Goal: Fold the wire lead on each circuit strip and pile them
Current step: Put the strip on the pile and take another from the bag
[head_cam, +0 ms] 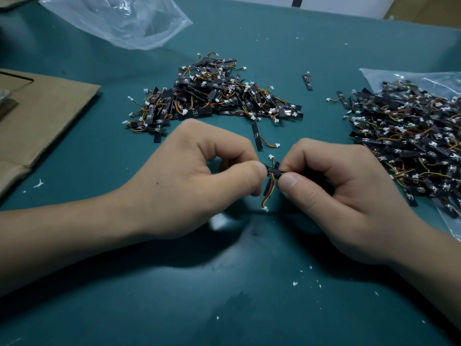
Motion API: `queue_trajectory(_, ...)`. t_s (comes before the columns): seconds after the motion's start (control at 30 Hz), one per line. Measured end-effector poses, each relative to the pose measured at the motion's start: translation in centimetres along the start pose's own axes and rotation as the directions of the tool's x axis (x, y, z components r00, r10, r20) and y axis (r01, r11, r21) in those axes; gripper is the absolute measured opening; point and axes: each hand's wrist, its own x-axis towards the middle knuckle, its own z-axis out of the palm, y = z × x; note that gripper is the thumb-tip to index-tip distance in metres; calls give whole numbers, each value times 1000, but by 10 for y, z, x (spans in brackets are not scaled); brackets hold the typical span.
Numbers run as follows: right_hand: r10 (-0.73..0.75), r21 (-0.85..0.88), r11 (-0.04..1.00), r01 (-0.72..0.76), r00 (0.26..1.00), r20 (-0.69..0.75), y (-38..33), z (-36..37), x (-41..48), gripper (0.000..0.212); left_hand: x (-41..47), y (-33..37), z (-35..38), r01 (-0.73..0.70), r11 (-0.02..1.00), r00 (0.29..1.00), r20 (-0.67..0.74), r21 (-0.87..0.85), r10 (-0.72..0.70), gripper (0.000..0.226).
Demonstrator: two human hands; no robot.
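Teal bench mat (224,295) fills my head view; small white flecks are scattered over it.

1. Left hand (199,176): I see the thumb and forefinger curled and pinching the left end of a black circuit strip (274,171). The other fingers are tucked under the palm.
2. Right hand (336,188): thumb and forefinger are curled and pinch the right end of the same strip. The strip sits between the two hands, roughly level, near the middle of the mat.
3. Wire lead (269,193): red, yellow and dark strands hang down from the strip between the two thumbs and end in a white connector (265,209). Another white plug shows just above the strip; I cannot tell whether a second strip is in the grip.
4. Centre pile (214,96): a heap of strips with leads lies beyond the hands. One loose strip (257,136) lies between this pile and the hands, its lead running off to the right.
5. Right pile (411,146): a larger heap lies on a clear plastic sheet (374,73), beside the right hand.
6. Stray strip (307,81): it lies alone between the two piles.
7. Clear bag (119,18): crumpled, at the far left. Flattened cardboard (37,108) lies at the left edge.
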Motion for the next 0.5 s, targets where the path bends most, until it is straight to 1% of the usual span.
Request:
queue_trajectory(0.07,-2,11,1000,2,1000,17,0,-1,0,23,1,-1,-2,14,997,999,36,-79,-12,22)
queue_trajectory(0.17,-8,23,1000,5,995,97,-1,-1,1,35,2,-2,-2,4,994,999,44,-112,1,21)
queue_trajectory(0.23,8,23,1000,-10,994,112,0,0,2,39,4,-3,-1,12,991,1000,-23,-135,-15,19)
queue_trajectory(0.3,53,83,995,-58,996,66,3,-1,1,42,4,-6,0,54,991,991,-116,-121,-68,19)
queue_trajectory(0.33,78,131,988,-82,996,35,4,-2,1,43,4,-8,-1,68,996,987,-141,-56,-75,20)
queue_trajectory(0.37,102,182,978,-101,995,6,4,-2,0,44,4,-9,-1,64,995,989,-140,75,-53,23)
queue_trajectory(0.4,124,229,966,-117,992,-16,5,-3,0,45,3,-10,-1,41,969,994,-107,244,-16,26)
queue_trajectory(0.43,142,270,954,-129,989,-29,6,-3,1,45,3,-11,-1,9,916,998,-57,401,16,27)
queue_trajectory(0.47,158,315,939,-140,987,-32,7,-3,2,46,3,-13,-1,-17,858,999,-17,513,30,27)
queue_trajectory(0.5,172,365,919,-150,985,-28,7,-3,2,45,4,-14,-1,-19,818,1000,0,575,23,26)
